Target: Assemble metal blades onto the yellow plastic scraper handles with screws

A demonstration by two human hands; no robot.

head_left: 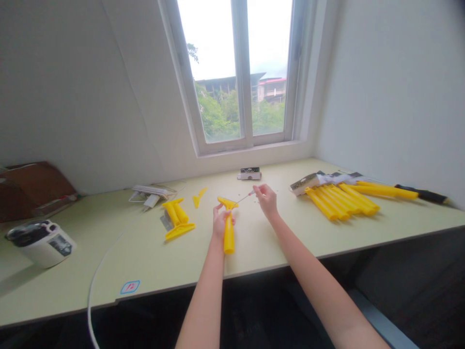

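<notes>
My left hand [219, 221] is closed around the neck of a yellow scraper [228, 237], whose thick handle points toward me and whose wide head faces the window. In my right hand [267, 199] is a thin screwdriver [245, 198], pinched near its handle. Its shaft slants down to the left, and the tip is at or close to the scraper's head; whether it touches I cannot tell. Several tiny bits, perhaps screws [256, 201], lie on the table beside my right hand. Left of my left hand lie more yellow scraper parts [178, 218] and a small yellow piece [198, 198].
Several yellow handles [337, 201] lie in a row at the right, near packaged blades [305, 183] and a black-gripped tool [421, 193]. A small box [249, 173] stands below the window. A power strip [150, 194], a white cable [95, 276] and a mug [43, 245] are at the left.
</notes>
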